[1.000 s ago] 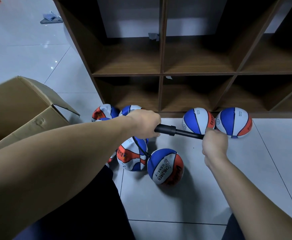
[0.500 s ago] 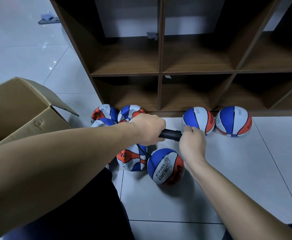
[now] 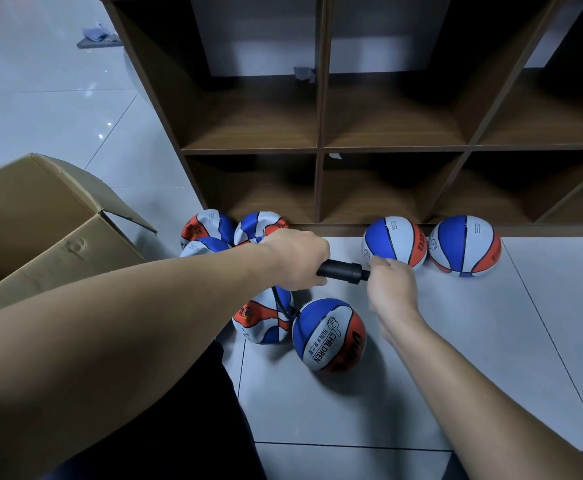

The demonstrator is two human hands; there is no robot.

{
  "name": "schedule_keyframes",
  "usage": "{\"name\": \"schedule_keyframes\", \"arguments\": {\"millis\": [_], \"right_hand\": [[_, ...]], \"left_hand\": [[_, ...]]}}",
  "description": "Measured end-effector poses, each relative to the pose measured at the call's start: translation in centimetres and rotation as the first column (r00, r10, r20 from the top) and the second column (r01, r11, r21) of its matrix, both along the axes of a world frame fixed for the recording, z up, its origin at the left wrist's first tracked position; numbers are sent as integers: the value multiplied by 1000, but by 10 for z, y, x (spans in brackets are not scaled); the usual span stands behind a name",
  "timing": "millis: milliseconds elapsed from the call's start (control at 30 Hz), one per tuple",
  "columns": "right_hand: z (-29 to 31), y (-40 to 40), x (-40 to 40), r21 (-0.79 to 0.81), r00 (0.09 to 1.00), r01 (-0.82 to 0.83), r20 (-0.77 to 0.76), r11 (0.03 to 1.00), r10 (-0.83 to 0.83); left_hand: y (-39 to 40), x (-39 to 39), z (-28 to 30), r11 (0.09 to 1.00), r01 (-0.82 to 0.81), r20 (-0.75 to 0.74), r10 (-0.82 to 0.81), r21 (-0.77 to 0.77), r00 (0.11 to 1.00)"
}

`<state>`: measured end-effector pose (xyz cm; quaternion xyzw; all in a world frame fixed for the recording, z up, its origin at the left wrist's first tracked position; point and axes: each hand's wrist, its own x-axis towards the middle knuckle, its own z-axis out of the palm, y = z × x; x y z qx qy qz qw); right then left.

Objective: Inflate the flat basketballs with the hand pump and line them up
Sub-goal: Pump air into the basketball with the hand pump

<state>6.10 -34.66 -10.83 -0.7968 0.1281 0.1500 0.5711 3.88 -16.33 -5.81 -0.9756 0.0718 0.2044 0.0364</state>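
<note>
My left hand [image 3: 295,259] grips the black hand pump [image 3: 342,270] by its barrel. My right hand [image 3: 388,284] is curled round the pump's handle, pushed in against the barrel's end. A thin black hose [image 3: 281,308] runs down from the pump to a round blue, white and orange ball marked CHILDREN [image 3: 329,335] on the floor. A crumpled flat ball [image 3: 260,322] lies just left of it. Two inflated balls [image 3: 395,242] [image 3: 465,245] sit side by side against the shelf's base. Several flat balls [image 3: 210,228] are piled at the shelf's left corner.
A brown wooden cubby shelf [image 3: 321,150] stands straight ahead. An open cardboard box [image 3: 41,223] is on the left. Pale floor tiles [image 3: 491,341] spread to the right. A small grey item [image 3: 98,38] lies on the floor far back left.
My right hand has pushed the pump's handle leftward into the barrel, so the extended rod is no longer showing. My left hand stayed on the barrel.
</note>
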Motion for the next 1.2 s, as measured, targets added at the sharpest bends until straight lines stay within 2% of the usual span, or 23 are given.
{"name": "schedule_keyframes", "arguments": {"millis": [233,467,767,1200], "right_hand": [[-9,-47,24,25,976,169,-142,985,-164],[-6,-31,19,-2,969,239,-60,971,-238],[-5,2,-2,-25,994,108,10,994,-108],[-3,16,-10,16,997,67,34,998,-67]], "left_hand": [[28,4,5,997,-83,-57,83,5,995],[20,3,7,998,-61,-22,61,-1,998],[3,-8,3,1000,-23,-6,23,-11,1000],[-9,-5,4,1000,8,35,-7,-14,999]]}}
